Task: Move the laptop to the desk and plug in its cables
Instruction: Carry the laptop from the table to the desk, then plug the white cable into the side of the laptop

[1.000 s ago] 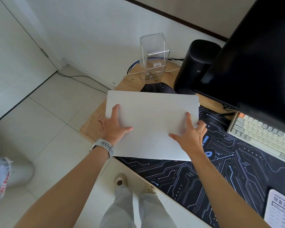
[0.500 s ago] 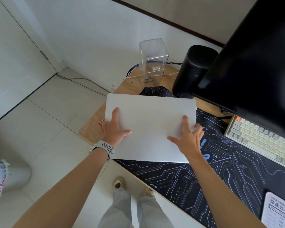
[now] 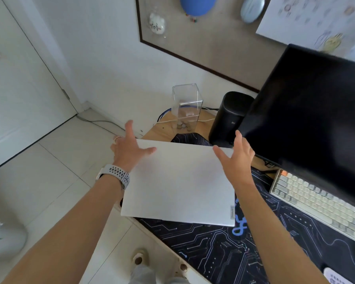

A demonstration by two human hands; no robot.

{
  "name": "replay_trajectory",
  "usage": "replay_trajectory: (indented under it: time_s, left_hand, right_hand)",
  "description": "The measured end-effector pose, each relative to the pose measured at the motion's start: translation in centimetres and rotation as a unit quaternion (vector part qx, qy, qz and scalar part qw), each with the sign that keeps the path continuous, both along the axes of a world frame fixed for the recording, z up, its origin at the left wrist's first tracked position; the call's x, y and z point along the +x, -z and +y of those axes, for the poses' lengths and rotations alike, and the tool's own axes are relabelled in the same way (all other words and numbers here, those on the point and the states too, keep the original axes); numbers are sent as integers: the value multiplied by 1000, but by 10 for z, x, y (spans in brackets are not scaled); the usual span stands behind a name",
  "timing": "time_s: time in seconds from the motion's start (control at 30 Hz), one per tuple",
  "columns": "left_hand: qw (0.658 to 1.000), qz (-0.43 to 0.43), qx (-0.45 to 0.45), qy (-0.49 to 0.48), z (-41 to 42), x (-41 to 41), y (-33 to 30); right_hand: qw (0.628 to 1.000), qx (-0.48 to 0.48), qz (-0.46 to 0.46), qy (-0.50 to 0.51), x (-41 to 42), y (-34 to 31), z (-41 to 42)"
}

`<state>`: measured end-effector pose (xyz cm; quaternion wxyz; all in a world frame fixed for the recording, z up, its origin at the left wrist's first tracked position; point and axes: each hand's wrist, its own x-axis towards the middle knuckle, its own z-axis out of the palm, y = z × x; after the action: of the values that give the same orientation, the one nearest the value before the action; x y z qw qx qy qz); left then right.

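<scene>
A closed white laptop lies flat on the left end of the wooden desk, partly on the black circuit-pattern desk mat. My left hand hovers at the laptop's far left corner with fingers spread, its thumb over the lid. My right hand is raised over the far right corner, fingers straight and spread, holding nothing. White and black cables lie on the desk behind the laptop.
A clear box with coins and a black cylindrical speaker stand just behind the laptop. A dark monitor and a pale keyboard fill the right side. The tiled floor lies left of the desk edge.
Both hands have lifted off the laptop lid and moved toward its far corners. The laptop now rests on the desk. The camera has tilted up, showing the wall board.
</scene>
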<state>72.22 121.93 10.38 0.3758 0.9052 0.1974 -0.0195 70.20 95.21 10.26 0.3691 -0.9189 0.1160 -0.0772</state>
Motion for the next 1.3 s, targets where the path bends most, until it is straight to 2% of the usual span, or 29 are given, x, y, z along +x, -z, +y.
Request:
replay_trajectory:
  time_s: [0.17,0.27,0.6,0.93,1.3]
  left_hand:
    - [987,-139,-77,1,-2,7,-50]
    - [984,-162,-80,0,7,4,-64]
    - [982,-153,-112,10,75,1,-64]
    - [982,-126,-117,82,159,21,-40]
    - [985,-81,-99,113,176,97,15]
  right_hand:
    - [994,70,-79,-14,20,-59,12]
    - [989,107,-98,-41,22,-79,26]
    - [988,99,-96,-70,19,-82,112]
    - [990,110,-67,-66,22,-62,220]
    - [994,91,-17,-56,99,-24,248]
